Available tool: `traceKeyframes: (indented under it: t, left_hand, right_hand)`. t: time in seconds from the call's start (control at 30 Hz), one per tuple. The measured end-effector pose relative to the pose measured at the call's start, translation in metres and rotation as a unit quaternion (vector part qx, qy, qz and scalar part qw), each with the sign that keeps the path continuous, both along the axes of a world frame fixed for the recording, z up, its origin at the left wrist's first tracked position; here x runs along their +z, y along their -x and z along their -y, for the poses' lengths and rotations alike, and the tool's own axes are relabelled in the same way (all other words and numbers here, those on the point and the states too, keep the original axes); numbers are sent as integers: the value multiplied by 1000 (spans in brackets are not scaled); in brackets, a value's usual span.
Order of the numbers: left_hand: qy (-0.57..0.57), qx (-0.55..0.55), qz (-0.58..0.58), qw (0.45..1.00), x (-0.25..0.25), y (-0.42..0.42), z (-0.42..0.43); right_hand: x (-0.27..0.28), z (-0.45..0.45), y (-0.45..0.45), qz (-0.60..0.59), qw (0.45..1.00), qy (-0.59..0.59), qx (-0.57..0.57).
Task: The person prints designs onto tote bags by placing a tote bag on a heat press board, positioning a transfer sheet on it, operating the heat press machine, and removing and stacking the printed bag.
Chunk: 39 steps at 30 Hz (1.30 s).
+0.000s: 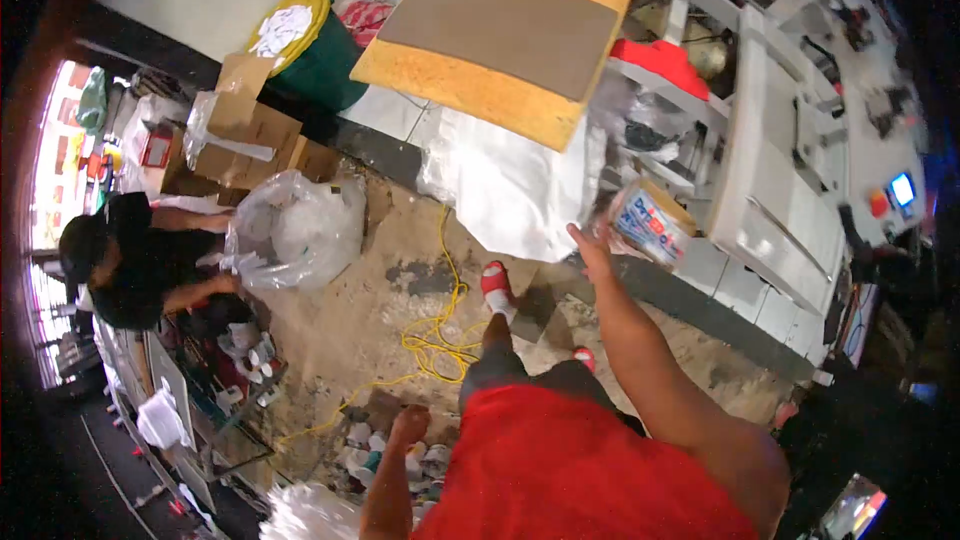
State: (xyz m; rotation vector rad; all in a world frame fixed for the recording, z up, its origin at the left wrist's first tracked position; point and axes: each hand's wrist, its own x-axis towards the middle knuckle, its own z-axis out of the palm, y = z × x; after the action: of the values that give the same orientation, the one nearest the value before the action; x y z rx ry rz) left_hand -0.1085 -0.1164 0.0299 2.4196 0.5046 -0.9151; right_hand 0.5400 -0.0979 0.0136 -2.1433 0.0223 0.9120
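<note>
My right hand (pixel 594 250) is stretched out with its fingers apart, beside a printed tub (pixel 648 224) and near the edge of a white plastic sheet (pixel 515 180). Whether it touches either one I cannot tell. Low on the left side of my body hangs my left hand (pixel 411 427), its fingers curled in, above a heap of small whitish pieces (pixel 365 450) on the floor. Anything inside that hand is hidden. An orange board with a brown panel (pixel 500 25) lies above the white sheet.
At the left, a person in black (pixel 125 260) holds a clear plastic bag (pixel 300 230). Cardboard boxes (pixel 250 145) and a green bin (pixel 325 65) stand behind. A yellow cable (pixel 435 340) lies tangled by my feet. A white machine (pixel 775 180) stands right.
</note>
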Motion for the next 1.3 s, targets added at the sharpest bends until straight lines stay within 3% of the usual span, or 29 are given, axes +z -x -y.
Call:
traceKeyframes:
  t: [0.03,0.07,0.1,0.17,0.2,0.27,0.33,0.37,0.4,0.47,0.5,0.57,0.6,0.67,0.7,0.77,0.87,1.0,1.07,1.2,1.23,1.27,1.3]
  left_hand:
    - [-94,48,-5,994,-1,-21,-19]
    - [9,251,14,968,23,-58,-54]
    - [109,444,28,889,49,-107,-99]
    - [70,390,117,911,-1,-165,-161]
    - [80,399,136,903,7,-218,-195]
    - [39,379,181,907,-36,-293,-252]
    - [202,503,267,796,-64,-372,-299]
    - [294,557,276,726,-62,-406,-315]
    - [305,551,268,730,-70,-426,-326]
    - [173,500,275,803,-81,-455,-335]
    - [181,492,272,807,-94,-455,-337]
    - [16,398,208,893,-121,-445,-341]
    - [17,391,209,896,-101,-448,-340]
    - [23,457,243,855,-58,-437,-332]
    - [-6,421,249,872,-60,-423,-329]
    - [-25,343,250,905,-65,-381,-322]
    - [31,180,245,952,-63,-300,-317]
    - [51,194,63,978,-20,-224,-301]
    - [38,198,50,978,-4,-201,-293]
    - [15,252,63,965,13,-200,-278]
    - [12,250,70,966,18,-208,-273]
    - [103,380,66,917,25,-227,-266]
    - [195,497,62,843,36,-245,-258]
  right_hand:
    - [19,-20,2,-42,999,-5,-10]
    - [21,-37,5,-83,996,-10,-20]
    - [-74,-28,2,-50,996,-74,-20]
    - [-30,-50,17,-131,985,-88,-64]
    - [-6,-64,22,-201,967,-114,-107]
    - [-10,-76,28,-193,966,-68,-160]
    - [-27,-75,31,-53,976,-153,-145]
    - [-36,-74,32,-50,976,-147,-155]
    - [-43,-71,34,-68,978,-137,-141]
    - [-37,-69,34,-80,979,-121,-141]
    - [-17,-79,33,-100,984,-75,-124]
    - [-19,-75,30,-138,986,-29,-88]
    - [-15,-77,30,-137,986,-31,-95]
    - [-10,-85,38,20,997,-56,-52]
    - [-16,-86,39,22,996,-58,-60]
    - [-41,-86,40,147,975,161,47]
    - [-64,-83,44,116,982,137,-53]
    - [-76,-68,40,124,972,185,-79]
    - [-47,-60,39,359,905,225,32]
    - [8,-53,26,274,947,153,72]
    - [35,-49,30,108,993,-38,-12]
    - [56,-44,33,-62,968,-227,-91]
    - [67,-30,38,-54,967,-231,-89]
